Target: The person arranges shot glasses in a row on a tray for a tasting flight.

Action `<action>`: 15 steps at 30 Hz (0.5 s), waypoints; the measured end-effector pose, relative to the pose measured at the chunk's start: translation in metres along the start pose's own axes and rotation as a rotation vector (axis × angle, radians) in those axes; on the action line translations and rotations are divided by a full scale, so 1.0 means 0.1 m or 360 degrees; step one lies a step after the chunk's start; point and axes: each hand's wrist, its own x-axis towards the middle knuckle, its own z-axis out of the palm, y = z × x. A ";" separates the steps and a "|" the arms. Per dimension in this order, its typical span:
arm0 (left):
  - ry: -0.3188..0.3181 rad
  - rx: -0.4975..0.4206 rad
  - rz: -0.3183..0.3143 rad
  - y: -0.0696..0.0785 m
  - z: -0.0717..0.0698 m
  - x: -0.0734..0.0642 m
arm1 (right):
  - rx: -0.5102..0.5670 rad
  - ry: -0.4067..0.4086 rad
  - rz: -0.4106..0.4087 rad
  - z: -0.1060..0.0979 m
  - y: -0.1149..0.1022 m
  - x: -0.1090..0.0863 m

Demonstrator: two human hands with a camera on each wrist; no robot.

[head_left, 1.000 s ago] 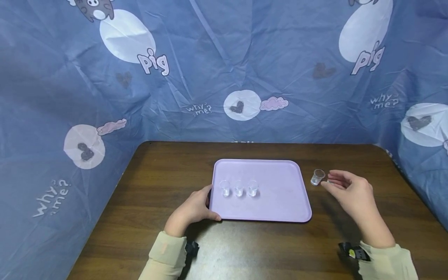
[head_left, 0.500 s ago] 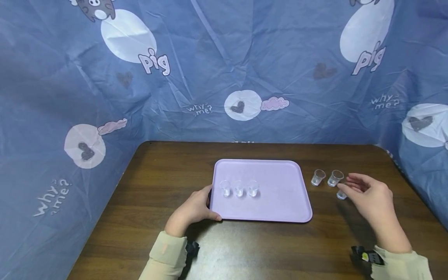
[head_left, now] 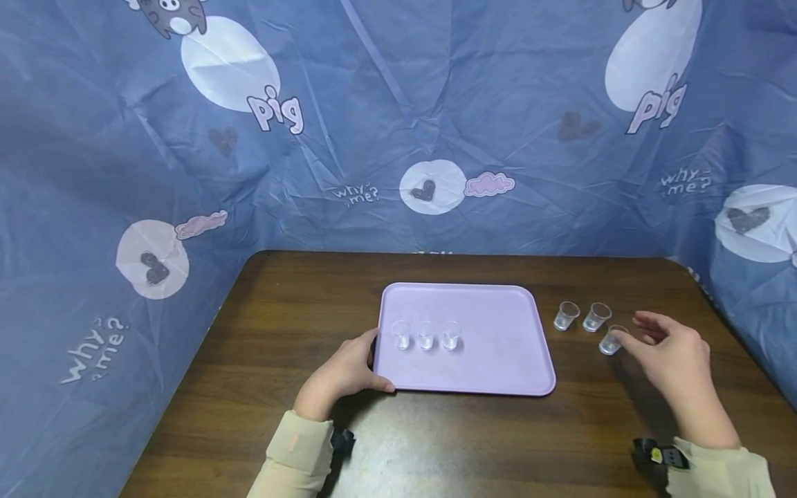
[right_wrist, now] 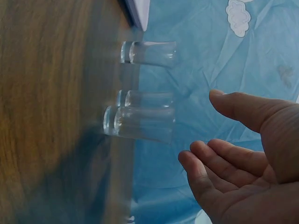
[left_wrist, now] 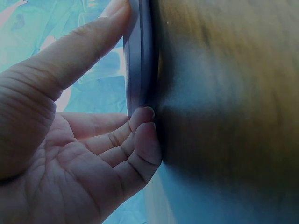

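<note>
My left hand (head_left: 349, 373) holds the lilac tray (head_left: 498, 360) by its front left corner. In the left wrist view the thumb lies along the tray's rim (left_wrist: 140, 51), and curled fingers (left_wrist: 148, 142) meet its edge lower down. Three clear shot glasses stand in a row on the tray: a left one (head_left: 402, 341), a middle one (head_left: 425, 341) and a right one (head_left: 451, 341). My right hand (head_left: 675, 356) is by the nearest (head_left: 610, 343) of three more glasses on the table. In the right wrist view its fingers and thumb are spread, apart from that glass (right_wrist: 145, 123).
Right of the tray stand the other two glasses, one near its edge (head_left: 565, 318) and one further right (head_left: 596, 319). The brown wooden table (head_left: 436, 449) is backed by a blue printed cloth (head_left: 349, 228), which also hangs at both sides.
My right hand has moved right and let go of a glass. Two glasses that it covered now show right of the first one. The left hand and tray have stayed put.
</note>
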 end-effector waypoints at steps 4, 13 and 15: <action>-0.0006 -0.0016 -0.0010 0.01 0.00 0.00 | -0.0022 -0.0059 0.0021 0.04 0.05 0.01; -0.0005 -0.0008 -0.0016 0.03 -0.01 -0.02 | -0.0012 -0.0214 0.0078 0.10 0.17 0.04; 0.0000 -0.0011 -0.0022 0.03 -0.01 -0.02 | -0.0027 -0.0231 0.0078 0.12 0.18 0.05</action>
